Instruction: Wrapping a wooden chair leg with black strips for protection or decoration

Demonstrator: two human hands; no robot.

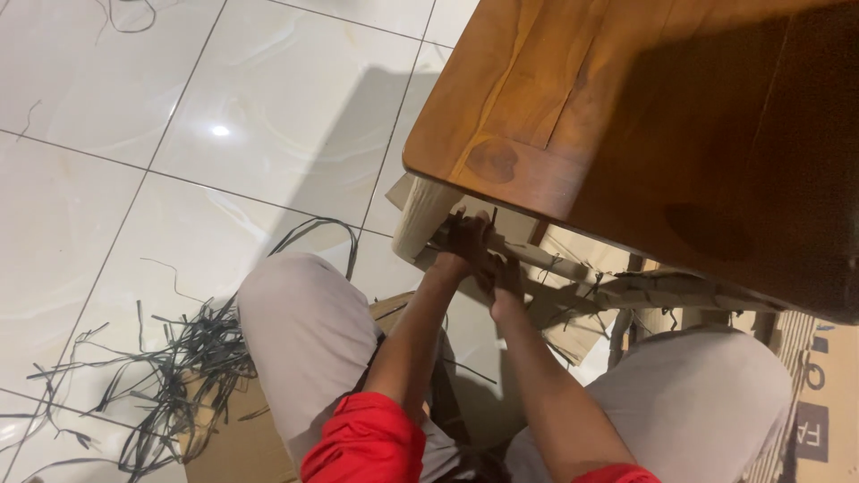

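Wrapped rail [573, 273] runs under the table top [644, 107], between the pale leg [420, 219] and my right knee. My left hand [467, 240] and right hand [506, 277] both clenched on it near the leg, side by side, touching. Best to keep grip close to the joint, pull steady, wrists low. Count: 1 table, 2 hands, 1 heap of dark strapping [179, 358] on the tile floor [134, 134], cardboard [819, 411] underneath.

Paper-wrapped table rail [573, 268], pale, taped, tilted under the brown tabletop corner
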